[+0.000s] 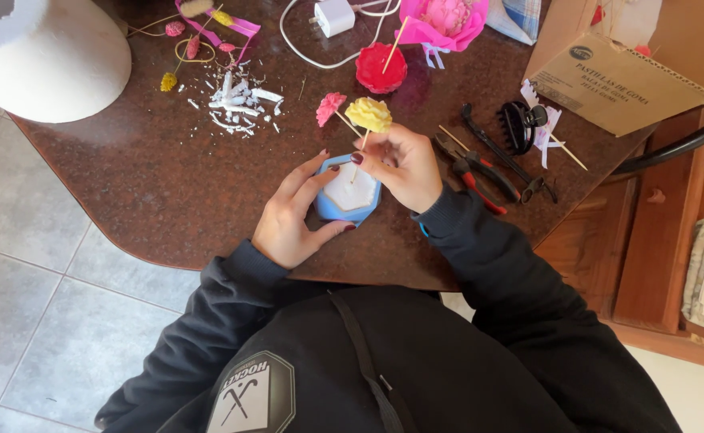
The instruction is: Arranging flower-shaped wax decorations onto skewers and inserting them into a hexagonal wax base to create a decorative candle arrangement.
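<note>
Pot [347, 195]: blue, hexagonal, white filling; left hand [292, 216] fingers wrap it.
Flower [369, 114]: yellow, on stick; right hand [404, 167] fingers pinch stick.

Our dark speckled bench [167, 184]
On it we see white crumbs [238, 100], pliers [474, 170], a black hair clip [520, 124], a charger [334, 16] and a cardboard box [620, 80].

Person wears a black hoodie with long sleeves [488, 256] ending in ribbed cuffs at both wrists. Grey hexagonal patch [249, 395], lower centre, shows crossed sticks. Black strap [365, 361] runs diagonally down the chest. Fingernails [357, 158] painted dark red. Blue band [422, 230] peeks from the right cuff.
</note>
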